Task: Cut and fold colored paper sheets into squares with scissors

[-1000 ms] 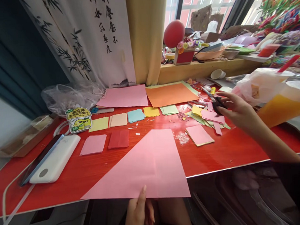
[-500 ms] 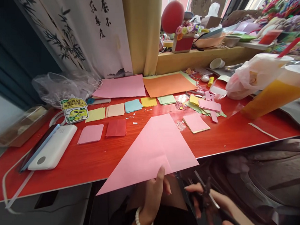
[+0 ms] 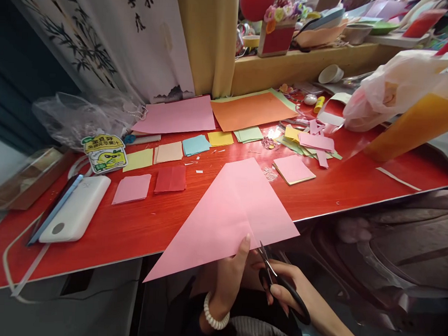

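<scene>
A large pink sheet of paper (image 3: 222, 212) with a slanted crease lies partly on the red table and juts over its front edge. My left hand (image 3: 234, 267), with a white bracelet at the wrist, pinches the sheet's near edge, thumb on top and fingers below. In my right hand (image 3: 283, 284) is a pair of black-handled scissors (image 3: 269, 266). The blades point up and away, slightly parted, with their tips at the paper's near edge beside my left thumb. Some fingers of both hands are hidden.
Stacks of small coloured squares, such as a red stack (image 3: 170, 179) and a blue stack (image 3: 196, 145), lie behind the sheet. A white power bank (image 3: 75, 208) is at left. Paper scraps (image 3: 316, 141) and a cup of orange drink (image 3: 404, 126) stand at right.
My right hand has brought the scissors left and up, from beside the sheet to its near edge. My left hand still pinches the paper. The camera view has tilted down slightly.
</scene>
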### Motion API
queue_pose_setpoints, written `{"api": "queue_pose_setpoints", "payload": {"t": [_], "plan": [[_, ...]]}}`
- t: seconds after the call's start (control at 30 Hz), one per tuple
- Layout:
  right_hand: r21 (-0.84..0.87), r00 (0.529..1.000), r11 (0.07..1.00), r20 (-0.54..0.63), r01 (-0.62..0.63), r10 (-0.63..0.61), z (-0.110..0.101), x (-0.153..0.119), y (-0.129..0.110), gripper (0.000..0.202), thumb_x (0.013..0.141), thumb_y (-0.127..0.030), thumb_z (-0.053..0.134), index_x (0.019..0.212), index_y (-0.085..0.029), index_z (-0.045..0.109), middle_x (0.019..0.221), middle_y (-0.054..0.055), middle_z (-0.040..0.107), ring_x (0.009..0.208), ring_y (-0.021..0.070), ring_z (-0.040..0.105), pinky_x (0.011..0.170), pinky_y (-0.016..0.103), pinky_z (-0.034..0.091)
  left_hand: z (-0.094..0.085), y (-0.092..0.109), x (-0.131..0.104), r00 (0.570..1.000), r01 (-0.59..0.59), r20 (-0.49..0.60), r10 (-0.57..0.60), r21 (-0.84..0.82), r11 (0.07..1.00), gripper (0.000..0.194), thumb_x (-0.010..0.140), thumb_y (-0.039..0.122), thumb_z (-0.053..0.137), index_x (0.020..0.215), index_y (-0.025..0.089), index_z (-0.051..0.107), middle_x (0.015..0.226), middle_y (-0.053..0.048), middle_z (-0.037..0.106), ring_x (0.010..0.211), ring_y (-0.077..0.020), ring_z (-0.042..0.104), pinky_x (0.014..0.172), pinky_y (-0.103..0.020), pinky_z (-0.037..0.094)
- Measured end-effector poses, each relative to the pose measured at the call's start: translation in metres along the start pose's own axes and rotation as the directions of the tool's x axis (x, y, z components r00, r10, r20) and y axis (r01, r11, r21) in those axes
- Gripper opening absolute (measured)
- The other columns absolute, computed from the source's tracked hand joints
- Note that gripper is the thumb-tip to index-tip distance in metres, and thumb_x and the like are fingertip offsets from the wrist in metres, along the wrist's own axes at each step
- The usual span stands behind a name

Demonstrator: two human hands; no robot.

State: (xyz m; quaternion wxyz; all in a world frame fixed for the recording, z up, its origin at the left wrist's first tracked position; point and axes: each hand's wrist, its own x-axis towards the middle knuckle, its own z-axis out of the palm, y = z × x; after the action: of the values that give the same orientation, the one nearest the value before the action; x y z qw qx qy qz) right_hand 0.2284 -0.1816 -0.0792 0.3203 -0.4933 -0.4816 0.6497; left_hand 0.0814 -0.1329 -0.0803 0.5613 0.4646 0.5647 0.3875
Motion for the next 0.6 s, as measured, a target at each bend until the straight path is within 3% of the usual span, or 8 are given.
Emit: {"api": "queue_pose_setpoints", "payload": {"t": [0.1, 0.23, 0.6], "plan": [[0.002, 1.000, 1.000, 0.007, -0.003, 0.003, 0.0012, 0.0014, -0.0008, 0.050, 0.076, -0.063, 0.058, 0.076, -0.012, 0.058, 0.060, 0.001, 0.054, 0.041, 0.0071, 0.041, 0.040, 0.020, 0.030, -0.0003, 0.0018, -0.0013, 1.000, -0.012, -0.015, 0.012, -0.032, 0.999, 0.031, 0.085, 0.048, 0.053, 0.080, 0.020, 0.064, 0.087, -0.005, 0.071, 0.089, -0.0216, 0.065, 0.097, -0.035, 0.043], [0.012, 0.999, 1.000, 0.031, -0.004, 0.004, 0.0033, 0.0022, 0.0001, 0.050, 0.077, -0.063, 0.056, 0.079, -0.012, 0.058, 0.060, 0.001, 0.055, 0.040, 0.0069, 0.039, 0.039, 0.021, 0.030, 0.0003, 0.0030, -0.0038, 1.000, -0.002, -0.002, 0.002, 0.022, 1.000, 0.034, 0.085, 0.050, 0.051, 0.070, 0.022, 0.064, 0.076, -0.002, 0.070, 0.082, -0.0213, 0.066, 0.093, -0.035, 0.046], [0.034, 0.999, 0.999, -0.020, -0.042, 0.042, 0.0054, -0.0003, -0.0005, 0.049, 0.078, -0.061, 0.057, 0.076, -0.011, 0.060, 0.057, 0.001, 0.052, 0.039, 0.0057, 0.037, 0.038, 0.020, 0.027, 0.0031, 0.0016, -0.0073, 1.000, 0.015, 0.023, -0.016, 0.047, 0.999, 0.035, 0.086, 0.050, 0.049, 0.078, 0.023, 0.070, 0.081, -0.003, 0.073, 0.081, -0.0224, 0.068, 0.090, -0.036, 0.049]]}}
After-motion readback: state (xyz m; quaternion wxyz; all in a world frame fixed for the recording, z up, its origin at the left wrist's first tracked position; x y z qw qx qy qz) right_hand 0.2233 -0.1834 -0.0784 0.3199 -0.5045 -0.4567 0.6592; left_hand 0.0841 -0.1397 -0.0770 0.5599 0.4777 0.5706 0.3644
